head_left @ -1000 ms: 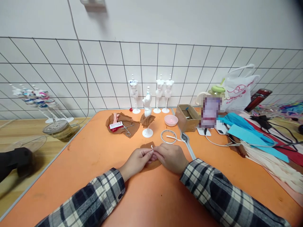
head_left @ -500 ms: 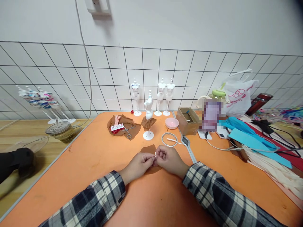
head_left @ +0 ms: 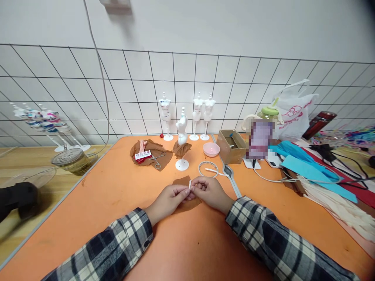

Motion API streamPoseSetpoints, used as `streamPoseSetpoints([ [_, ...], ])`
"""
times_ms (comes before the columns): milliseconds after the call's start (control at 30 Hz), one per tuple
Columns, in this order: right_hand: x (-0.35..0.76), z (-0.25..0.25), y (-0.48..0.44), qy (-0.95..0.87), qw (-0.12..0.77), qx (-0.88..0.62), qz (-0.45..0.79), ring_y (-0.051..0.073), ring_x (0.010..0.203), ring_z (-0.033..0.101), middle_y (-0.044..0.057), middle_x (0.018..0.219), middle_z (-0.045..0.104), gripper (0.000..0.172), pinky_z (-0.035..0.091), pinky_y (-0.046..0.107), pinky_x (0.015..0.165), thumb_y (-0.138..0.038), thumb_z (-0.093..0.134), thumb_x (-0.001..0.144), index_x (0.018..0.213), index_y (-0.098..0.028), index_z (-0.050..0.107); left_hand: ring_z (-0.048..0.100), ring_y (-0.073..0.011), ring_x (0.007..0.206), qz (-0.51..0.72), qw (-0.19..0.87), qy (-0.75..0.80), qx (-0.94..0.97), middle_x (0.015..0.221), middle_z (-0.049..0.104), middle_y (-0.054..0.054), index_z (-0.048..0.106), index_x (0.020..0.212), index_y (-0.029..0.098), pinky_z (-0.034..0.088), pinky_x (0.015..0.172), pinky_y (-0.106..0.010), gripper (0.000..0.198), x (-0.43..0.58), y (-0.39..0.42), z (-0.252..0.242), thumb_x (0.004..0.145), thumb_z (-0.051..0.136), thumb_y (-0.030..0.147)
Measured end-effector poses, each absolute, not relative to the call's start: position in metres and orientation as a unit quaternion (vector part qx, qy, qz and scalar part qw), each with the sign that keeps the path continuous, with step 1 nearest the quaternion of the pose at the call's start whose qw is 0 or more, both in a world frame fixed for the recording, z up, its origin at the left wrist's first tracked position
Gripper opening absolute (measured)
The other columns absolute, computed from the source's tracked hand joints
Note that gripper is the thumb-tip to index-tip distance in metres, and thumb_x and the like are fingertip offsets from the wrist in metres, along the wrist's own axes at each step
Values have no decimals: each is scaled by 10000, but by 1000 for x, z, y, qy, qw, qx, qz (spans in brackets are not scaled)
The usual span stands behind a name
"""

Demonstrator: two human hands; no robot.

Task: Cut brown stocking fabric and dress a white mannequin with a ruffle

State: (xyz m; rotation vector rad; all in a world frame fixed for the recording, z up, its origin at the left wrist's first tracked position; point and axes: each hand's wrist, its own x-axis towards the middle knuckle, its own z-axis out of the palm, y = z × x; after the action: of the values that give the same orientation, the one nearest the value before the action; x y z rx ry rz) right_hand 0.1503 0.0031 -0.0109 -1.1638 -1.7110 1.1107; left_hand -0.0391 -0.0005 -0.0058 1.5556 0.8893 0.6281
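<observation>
Fingertips meet at the middle of the table, where my left hand [head_left: 172,197] and my right hand [head_left: 212,193] pinch a small white strip [head_left: 190,184] between them. Its lower part is hidden by the fingers. Under both hands lies a piece of brown fabric [head_left: 181,180], partly covered by them. Just beyond stands a small white dress form [head_left: 182,130] with brown fabric [head_left: 181,149] gathered round its lower part. Beyond my right hand, a white ring [head_left: 200,170] lies flat with a thin white strip [head_left: 218,172] across it.
Scissors [head_left: 158,164] and a red-and-white packet [head_left: 142,156] rest on brown cloth [head_left: 137,146] at the left. A pink bowl [head_left: 211,150], a cardboard box [head_left: 233,152] and a propped phone [head_left: 260,138] stand to the right. More dress forms [head_left: 165,113] line the wall. Blue fabric [head_left: 318,181] lies far right.
The white strip now shows more plainly above the fingertips, and my right fingers are closer together around it. The whole view has tipped slightly downward and shifted.
</observation>
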Motion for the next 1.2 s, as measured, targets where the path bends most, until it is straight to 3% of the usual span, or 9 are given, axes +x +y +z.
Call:
streamPoseSetpoints([
  [267, 144, -11, -5, -724, 357, -466, 363, 76, 500, 416, -64, 540, 496, 45, 284, 194, 480, -182, 604, 774, 746, -183, 639, 508, -118, 631, 277, 501, 417, 706, 672, 636, -16, 719, 770, 106, 394, 610, -215, 293, -38, 1, -11, 867, 506, 281],
  [567, 147, 1, -9, -777, 326, -470, 264, 95, 568, 492, -42, 626, 590, 110, 329, 207, 563, -154, 565, 818, 823, -205, 663, 549, -129, 686, 282, 573, 394, 660, 747, 667, -29, 731, 828, 113, 431, 654, -218, 289, -35, 0, -3, 838, 535, 325],
  [767, 149, 6, -14, -814, 305, -460, 181, 120, 653, 563, -19, 711, 651, 98, 327, 228, 607, -178, 605, 812, 880, -216, 665, 507, -116, 600, 275, 559, 408, 667, 670, 633, -13, 711, 770, 119, 407, 581, -214, 306, -35, 0, -2, 843, 552, 370],
  [1000, 147, 3, -14, -818, 285, -471, 167, 126, 718, 618, -9, 801, 700, 127, 332, 234, 622, -191, 546, 892, 940, -225, 659, 542, -121, 647, 276, 576, 423, 642, 748, 648, -33, 709, 829, 125, 440, 622, -219, 335, -35, -1, -5, 863, 540, 412],
  [1200, 148, 1, -13, -854, 218, -466, 77, 142, 712, 613, 17, 787, 691, 106, 288, 261, 589, -211, 526, 906, 857, -198, 619, 439, -98, 573, 257, 553, 412, 677, 658, 552, 9, 661, 757, 124, 358, 556, -204, 297, -33, -3, -3, 880, 483, 329],
])
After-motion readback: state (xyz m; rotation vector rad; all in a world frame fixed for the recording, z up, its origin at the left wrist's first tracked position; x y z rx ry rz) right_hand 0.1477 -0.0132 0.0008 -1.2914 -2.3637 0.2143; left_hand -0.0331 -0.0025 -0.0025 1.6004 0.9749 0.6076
